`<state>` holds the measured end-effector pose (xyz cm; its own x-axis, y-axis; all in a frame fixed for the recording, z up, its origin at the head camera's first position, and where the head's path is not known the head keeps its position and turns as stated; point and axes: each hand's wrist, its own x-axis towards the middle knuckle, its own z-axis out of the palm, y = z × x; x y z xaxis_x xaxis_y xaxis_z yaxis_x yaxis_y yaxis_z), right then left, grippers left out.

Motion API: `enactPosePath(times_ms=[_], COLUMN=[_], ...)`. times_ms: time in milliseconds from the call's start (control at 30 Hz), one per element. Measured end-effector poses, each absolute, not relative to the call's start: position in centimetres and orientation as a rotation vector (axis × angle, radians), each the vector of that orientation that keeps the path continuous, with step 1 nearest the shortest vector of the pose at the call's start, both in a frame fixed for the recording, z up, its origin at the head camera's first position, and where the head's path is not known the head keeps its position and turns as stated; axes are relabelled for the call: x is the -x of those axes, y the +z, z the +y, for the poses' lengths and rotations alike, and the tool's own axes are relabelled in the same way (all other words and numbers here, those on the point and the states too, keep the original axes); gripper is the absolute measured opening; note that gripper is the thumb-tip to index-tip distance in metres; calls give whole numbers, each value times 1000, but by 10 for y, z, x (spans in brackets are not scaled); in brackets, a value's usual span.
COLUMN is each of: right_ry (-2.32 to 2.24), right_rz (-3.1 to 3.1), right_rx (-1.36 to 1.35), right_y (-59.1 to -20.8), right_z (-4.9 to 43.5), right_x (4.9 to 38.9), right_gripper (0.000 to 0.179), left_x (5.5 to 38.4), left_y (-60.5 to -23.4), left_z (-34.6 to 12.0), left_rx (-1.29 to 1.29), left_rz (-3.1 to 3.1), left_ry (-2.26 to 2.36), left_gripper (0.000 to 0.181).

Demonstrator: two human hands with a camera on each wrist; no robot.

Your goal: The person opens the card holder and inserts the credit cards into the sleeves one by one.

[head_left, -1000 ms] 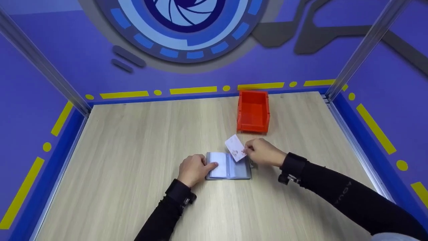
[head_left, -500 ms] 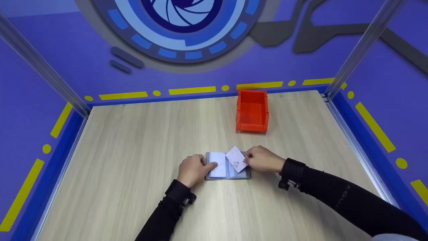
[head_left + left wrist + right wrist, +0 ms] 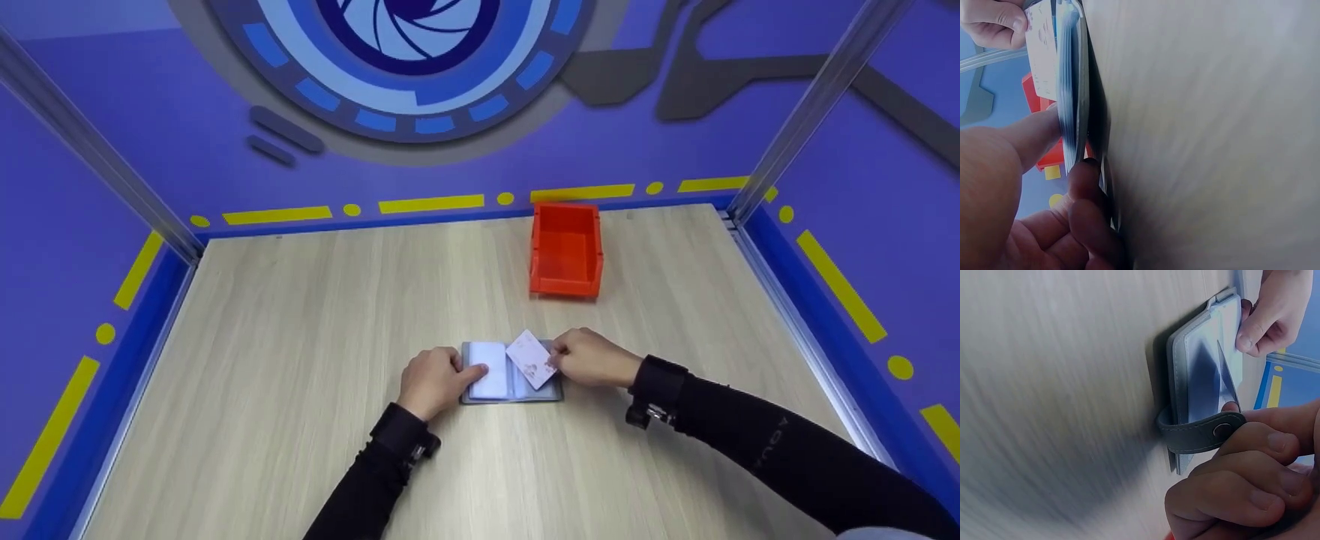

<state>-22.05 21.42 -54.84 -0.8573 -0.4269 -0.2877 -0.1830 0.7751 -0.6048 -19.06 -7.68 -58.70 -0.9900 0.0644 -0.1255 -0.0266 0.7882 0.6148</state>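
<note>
A small grey card holder (image 3: 489,375) with clear sleeves lies spread open on the table. My left hand (image 3: 435,382) grips its left side, thumb on the sleeves and fingers under the cover (image 3: 1081,101). A white card with reddish print (image 3: 531,360) is pinched between thumb and fingers of my right hand (image 3: 596,358). It is held at a slant over the right-hand sleeve page. In the right wrist view the card (image 3: 1228,377) shows nearly edge-on, one corner close to the sleeve; whether it touches is unclear. A strap with a snap (image 3: 1202,433) curves up beside my right fingers.
An orange-red bin (image 3: 566,259) stands behind the card holder, near the back wall. The wooden table (image 3: 315,322) is enclosed by blue-purple panels (image 3: 450,176) at the back and both sides, with metal posts at the corners.
My right hand has brought the card down toward me, from the holder's far edge to over its right page. It has barely moved in the last half second. My left hand stays put.
</note>
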Motion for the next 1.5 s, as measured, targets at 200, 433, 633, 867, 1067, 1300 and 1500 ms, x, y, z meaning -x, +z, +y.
enactPosePath(times_ms=[200, 433, 633, 867, 1067, 1300, 1500], right_ry=[-808, -812, -837, -819, -753, -639, -604], right_rz=[2552, 2546, 2538, 2532, 2533, 2529, 2530], right_rx=[475, 449, 422, 416, 481, 518, 499], right_y=[-548, -548, -548, -546, -544, -540, -542], right_z=[215, 214, 210, 203, 195, 190, 182], right_x=[220, 220, 219, 220, 226, 230, 224], right_gripper=[34, 31, 35, 36, 36, 37, 42], left_x=[190, 191, 191, 192, 192, 191, 192], left_y=[-588, -587, -587, -587, -588, -587, -588], left_z=[-77, -78, -77, -77, -78, -77, -78], left_rx=[-34, -46, -44, -40, -45, -38, -51], left_rz=[2842, 2850, 2847, 2841, 2843, 2833, 2844], left_ry=[969, 974, 970, 984, 1000, 1006, 1000], left_gripper=[46, 47, 48, 47, 47, 47, 47])
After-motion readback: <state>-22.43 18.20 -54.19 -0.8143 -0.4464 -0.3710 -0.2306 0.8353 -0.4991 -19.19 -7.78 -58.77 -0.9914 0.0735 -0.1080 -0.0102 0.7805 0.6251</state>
